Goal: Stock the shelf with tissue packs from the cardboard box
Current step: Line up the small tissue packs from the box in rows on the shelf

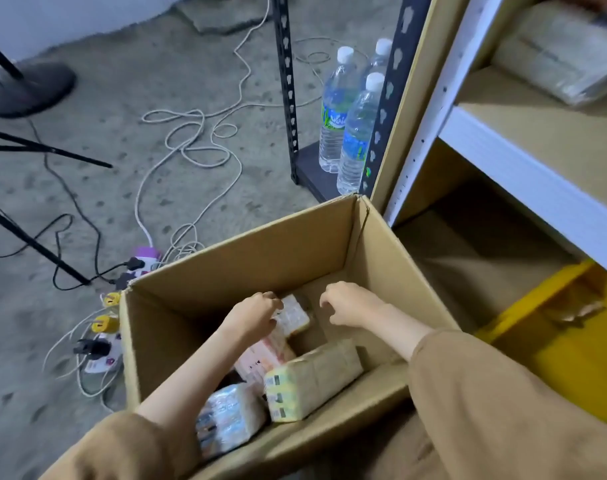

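An open cardboard box (pixel 260 251) stands on the floor in front of me with several tissue packs lying on its bottom. My left hand (pixel 255 315) reaches deep inside and its fingers close on a small pale tissue pack (pixel 293 315) near the far wall. My right hand (pixel 349 303) hovers beside it, fingers curled and apart, holding nothing. Nearer to me lie a pink pack (pixel 262 363), a yellow pack (pixel 312 382) and a blue-and-white pack (pixel 229 419). The shelf (pixel 523 168) rises at the right, with one wrapped tissue pack (pixel 561 50) on its upper board.
Three water bottles (pixel 350 112) stand on a black rack's base behind the box. White cables and a power strip (pixel 103 344) lie on the concrete floor to the left, near black tripod legs (pixel 39 247). A yellow bin (pixel 579 337) sits on the shelf's bottom level.
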A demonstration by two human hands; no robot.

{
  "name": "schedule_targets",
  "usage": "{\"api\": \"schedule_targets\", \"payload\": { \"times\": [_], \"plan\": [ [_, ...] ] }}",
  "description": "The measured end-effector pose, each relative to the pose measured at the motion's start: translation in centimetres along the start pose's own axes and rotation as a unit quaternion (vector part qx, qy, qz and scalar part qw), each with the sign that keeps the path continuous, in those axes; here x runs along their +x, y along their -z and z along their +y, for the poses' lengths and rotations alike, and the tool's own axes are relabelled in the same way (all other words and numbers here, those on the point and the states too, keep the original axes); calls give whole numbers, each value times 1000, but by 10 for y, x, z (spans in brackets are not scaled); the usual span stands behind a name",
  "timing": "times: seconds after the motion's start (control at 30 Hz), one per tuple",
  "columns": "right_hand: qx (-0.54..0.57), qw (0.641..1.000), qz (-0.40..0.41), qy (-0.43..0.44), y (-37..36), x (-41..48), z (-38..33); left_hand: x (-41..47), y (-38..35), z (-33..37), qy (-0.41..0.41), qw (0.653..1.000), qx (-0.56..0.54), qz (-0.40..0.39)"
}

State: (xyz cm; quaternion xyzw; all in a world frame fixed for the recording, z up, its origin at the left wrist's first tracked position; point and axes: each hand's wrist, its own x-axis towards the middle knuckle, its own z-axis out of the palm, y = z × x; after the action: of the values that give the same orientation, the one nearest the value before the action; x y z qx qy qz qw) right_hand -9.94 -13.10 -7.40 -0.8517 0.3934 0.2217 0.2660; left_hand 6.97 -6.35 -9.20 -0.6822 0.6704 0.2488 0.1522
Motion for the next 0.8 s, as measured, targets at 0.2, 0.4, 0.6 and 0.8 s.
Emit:
{"api": "schedule_targets", "payload": {
  "times": [0.2,0.4,0.6,0.8],
  "plan": [
    [-12,992,-122,32,-53,46,1,42,-45,-17,-16,996,50,-78],
    [-28,973,-215,81,-84,75,-5,64,-69,-30,-14,985,102,-140],
    [-67,944,-306,102,-106,88,-16,70,-73,-27,8,981,128,-143],
    [-132,929,-326,117,-104,90,-21,60,-54,-27,52,979,92,-174]
  ]
}}
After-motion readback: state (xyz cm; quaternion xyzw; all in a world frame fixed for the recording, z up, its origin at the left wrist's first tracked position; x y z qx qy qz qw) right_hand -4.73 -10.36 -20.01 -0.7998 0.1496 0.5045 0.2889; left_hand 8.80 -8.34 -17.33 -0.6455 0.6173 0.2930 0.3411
